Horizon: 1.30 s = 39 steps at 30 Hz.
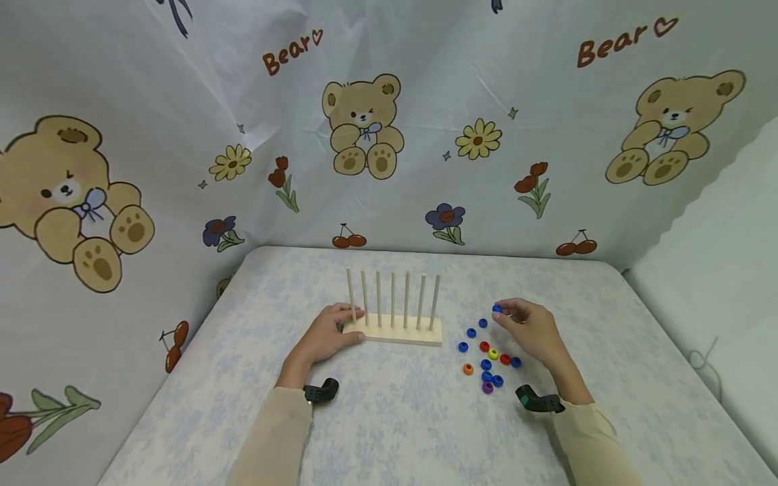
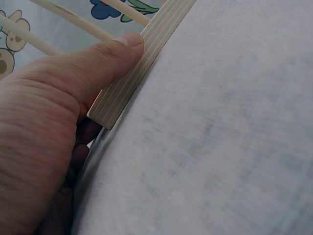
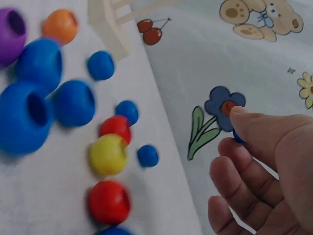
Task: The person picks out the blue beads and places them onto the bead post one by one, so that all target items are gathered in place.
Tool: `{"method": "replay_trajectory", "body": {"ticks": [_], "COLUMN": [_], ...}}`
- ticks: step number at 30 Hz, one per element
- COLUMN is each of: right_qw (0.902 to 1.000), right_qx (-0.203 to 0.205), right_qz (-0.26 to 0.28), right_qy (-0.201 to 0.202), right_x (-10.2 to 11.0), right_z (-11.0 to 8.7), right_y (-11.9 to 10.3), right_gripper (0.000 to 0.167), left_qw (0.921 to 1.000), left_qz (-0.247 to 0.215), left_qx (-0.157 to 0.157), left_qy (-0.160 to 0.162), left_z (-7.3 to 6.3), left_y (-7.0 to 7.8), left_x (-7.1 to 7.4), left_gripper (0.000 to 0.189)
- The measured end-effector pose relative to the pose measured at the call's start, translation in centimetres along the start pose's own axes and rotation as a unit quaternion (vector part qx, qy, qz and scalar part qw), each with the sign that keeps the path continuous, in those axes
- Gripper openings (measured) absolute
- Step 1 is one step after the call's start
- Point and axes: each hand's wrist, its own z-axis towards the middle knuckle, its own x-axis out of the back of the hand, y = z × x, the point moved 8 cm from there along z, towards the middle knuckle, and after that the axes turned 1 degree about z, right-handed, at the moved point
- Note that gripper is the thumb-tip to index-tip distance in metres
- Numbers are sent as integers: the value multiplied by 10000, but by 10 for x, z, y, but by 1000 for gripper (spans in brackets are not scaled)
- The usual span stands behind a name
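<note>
A wooden rack with a row of several upright pegs stands on the table. My left hand grips the left end of its base. In the left wrist view the thumb lies along the base's front edge, with the other fingers partly hidden behind. To the right of the rack, my right hand pinches a blue bead between thumb and fingertips, raised over the table. Only a sliver of that blue bead shows in the right wrist view. The rack's pegs carry no beads.
Loose beads lie between the rack and my right hand: several blue ones, two red ones, a yellow bead, an orange bead and a purple bead. A bear-printed sheet hangs behind the table.
</note>
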Motion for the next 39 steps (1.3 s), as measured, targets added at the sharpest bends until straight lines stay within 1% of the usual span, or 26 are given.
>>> {"method": "replay_trajectory", "body": {"ticks": [4,7,12,17,25,30,39], "right_qw": [9988,9968,9954,9941,9887,9852,9778], "right_qx": [293,458,490,502,579,782,924], "right_qz": [137,339,610,735,1055,1193,1560], "right_qy": [372,552,547,618,889,953,1054], "right_x": [10,14,8,4,13,18,16], "right_z": [5,8,15,21,24,26,23], "right_y": [-19,-34,-52,-63,-79,-94,-106], "right_gripper": [39,38,41,40,37,37,34], "left_qw": [10000,9999,9999,9999,9999,9999,10000], "left_qz": [-73,-98,5,-118,-101,16,6], "left_qx": [37,31,79,-7,65,101,65], "left_qy": [7,14,80,67,29,90,46], "left_z": [0,-1,-5,-5,-4,-5,-5], "left_y": [2,3,0,4,0,-3,0], "left_x": [0,0,1,0,-2,-2,-2], "left_gripper": [55,55,54,54,53,54,54]}}
